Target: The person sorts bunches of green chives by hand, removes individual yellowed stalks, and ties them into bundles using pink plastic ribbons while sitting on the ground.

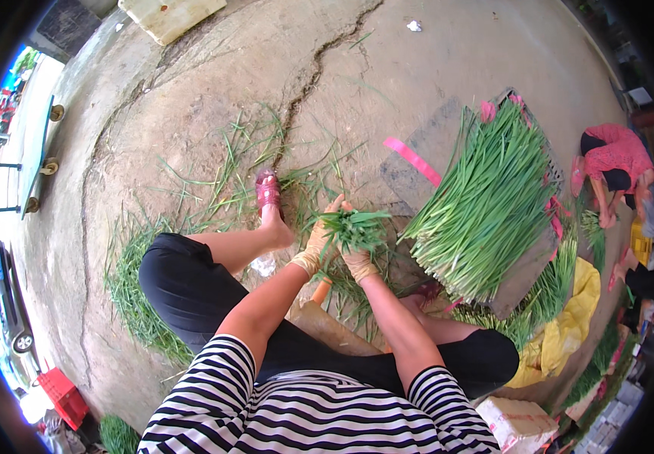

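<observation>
Between my two gloved hands is a small bunch of green chives, its leaf ends towards me. My left hand grips the bunch from the left side. On the other side, my right hand closes round it, its fingers partly hidden by the leaves. To the right, a large heap of long-leaved chives lies on a dark flat board, pale stem ends facing me. A pink strip sticks out beside the heap. Loose leaves litter the concrete floor around my foot.
A pile of leaf trimmings lies by my left knee. At right are a yellow sack, a box and a crouching person handling greens. A platform cart and a red crate stand at left.
</observation>
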`<state>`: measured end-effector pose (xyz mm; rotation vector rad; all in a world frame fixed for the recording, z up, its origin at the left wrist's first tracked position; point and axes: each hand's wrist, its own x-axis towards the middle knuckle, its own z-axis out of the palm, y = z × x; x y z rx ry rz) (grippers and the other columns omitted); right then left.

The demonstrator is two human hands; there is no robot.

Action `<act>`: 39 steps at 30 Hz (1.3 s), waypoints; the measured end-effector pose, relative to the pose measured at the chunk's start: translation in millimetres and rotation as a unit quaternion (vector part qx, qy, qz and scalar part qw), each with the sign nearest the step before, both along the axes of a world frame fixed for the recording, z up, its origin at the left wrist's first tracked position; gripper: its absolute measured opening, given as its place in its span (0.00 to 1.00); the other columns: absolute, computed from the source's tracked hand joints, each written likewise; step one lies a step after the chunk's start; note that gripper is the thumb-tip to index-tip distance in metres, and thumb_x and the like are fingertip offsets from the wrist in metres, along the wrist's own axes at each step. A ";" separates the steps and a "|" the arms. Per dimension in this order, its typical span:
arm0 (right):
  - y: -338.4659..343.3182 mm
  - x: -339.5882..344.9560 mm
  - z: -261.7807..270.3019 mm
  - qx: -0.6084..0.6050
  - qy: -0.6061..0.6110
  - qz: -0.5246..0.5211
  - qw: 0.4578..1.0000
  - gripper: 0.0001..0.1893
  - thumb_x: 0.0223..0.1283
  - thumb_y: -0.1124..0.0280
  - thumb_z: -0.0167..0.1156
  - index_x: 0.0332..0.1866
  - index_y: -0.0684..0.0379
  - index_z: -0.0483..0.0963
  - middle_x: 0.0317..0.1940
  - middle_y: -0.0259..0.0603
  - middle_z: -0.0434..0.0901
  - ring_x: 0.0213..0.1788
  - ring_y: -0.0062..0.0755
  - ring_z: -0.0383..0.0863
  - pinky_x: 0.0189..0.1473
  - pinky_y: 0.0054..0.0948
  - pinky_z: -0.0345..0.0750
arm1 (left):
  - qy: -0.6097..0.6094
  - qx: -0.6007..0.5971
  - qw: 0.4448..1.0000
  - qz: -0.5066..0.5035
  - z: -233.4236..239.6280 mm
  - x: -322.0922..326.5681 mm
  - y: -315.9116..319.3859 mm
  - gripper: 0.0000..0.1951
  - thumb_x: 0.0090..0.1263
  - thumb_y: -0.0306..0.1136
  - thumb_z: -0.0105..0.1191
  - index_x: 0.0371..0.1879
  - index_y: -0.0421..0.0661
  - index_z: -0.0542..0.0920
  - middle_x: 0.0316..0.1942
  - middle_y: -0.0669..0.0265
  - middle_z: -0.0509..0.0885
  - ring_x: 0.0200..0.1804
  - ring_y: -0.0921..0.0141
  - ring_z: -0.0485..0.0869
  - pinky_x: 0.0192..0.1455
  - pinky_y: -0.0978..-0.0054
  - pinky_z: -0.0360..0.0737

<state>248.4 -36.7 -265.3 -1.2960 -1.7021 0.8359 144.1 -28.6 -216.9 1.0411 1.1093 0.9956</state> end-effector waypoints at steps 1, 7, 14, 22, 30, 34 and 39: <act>3.4 -2.1 9.1 -0.014 0.067 0.010 0.998 0.21 0.54 0.73 0.55 0.56 0.59 0.69 0.54 0.46 0.72 0.56 0.42 0.71 0.59 0.33 0.66 | 0.288 0.152 0.940 -0.104 -5.0 -4.5 -1.7 0.27 0.65 0.27 0.47 0.64 0.43 0.58 0.57 0.62 0.71 0.54 0.67 0.72 0.59 0.73 0.67; 12.5 -16.4 62.2 -0.026 0.167 -0.059 0.984 0.22 0.46 0.75 0.64 0.51 0.61 0.71 0.42 0.43 0.78 0.47 0.37 0.77 0.51 0.30 0.72 | 0.373 0.267 0.889 0.001 0.8 -7.5 5.0 0.30 0.57 0.33 0.55 0.60 0.42 0.64 0.54 0.52 0.73 0.53 0.57 0.73 0.58 0.70 0.67; 19.5 -38.7 79.8 -0.146 0.247 -0.158 0.945 0.27 0.45 0.75 0.66 0.55 0.61 0.67 0.46 0.41 0.76 0.48 0.33 0.75 0.50 0.29 0.71 | 0.204 -0.072 0.970 0.112 10.9 21.7 5.2 0.19 0.57 0.40 0.55 0.42 0.40 0.73 0.39 0.51 0.79 0.43 0.55 0.78 0.47 0.64 0.74; 11.2 -26.5 236.4 -0.097 0.356 -0.036 0.929 0.30 0.54 0.78 0.59 0.64 0.59 0.60 0.63 0.41 0.62 0.63 0.30 0.63 0.63 0.29 0.62 | 0.017 0.022 0.989 0.147 129.0 -12.6 44.5 0.15 0.59 0.31 0.56 0.44 0.37 0.77 0.37 0.62 0.81 0.38 0.71 0.79 0.41 0.76 0.77; -102.2 56.6 270.6 -0.053 0.350 -0.135 0.925 0.08 0.54 0.74 0.62 0.40 0.57 0.78 0.36 0.34 0.81 0.40 0.27 0.79 0.45 0.21 0.76 | -0.324 0.056 0.929 0.169 231.2 -108.3 58.5 0.16 0.59 0.23 0.55 0.46 0.37 0.70 0.29 0.60 0.79 0.36 0.65 0.80 0.45 0.69 0.78; -109.2 48.6 275.8 0.143 0.134 -0.140 0.971 0.06 0.50 0.78 0.64 0.35 0.59 0.79 0.31 0.34 0.81 0.36 0.27 0.79 0.39 0.22 0.74 | -0.425 0.062 0.890 0.156 238.9 -136.9 48.5 0.11 0.60 0.25 0.57 0.40 0.39 0.73 0.29 0.63 0.79 0.40 0.61 0.80 0.51 0.66 0.75; -105.6 27.0 301.6 0.274 -0.030 -0.142 0.951 0.10 0.43 0.71 0.68 0.35 0.56 0.78 0.27 0.34 0.75 0.32 0.32 0.75 0.37 0.29 0.72 | -0.434 0.071 0.885 0.150 248.7 -126.1 24.0 0.10 0.61 0.25 0.56 0.38 0.39 0.73 0.29 0.64 0.79 0.39 0.63 0.79 0.51 0.68 0.75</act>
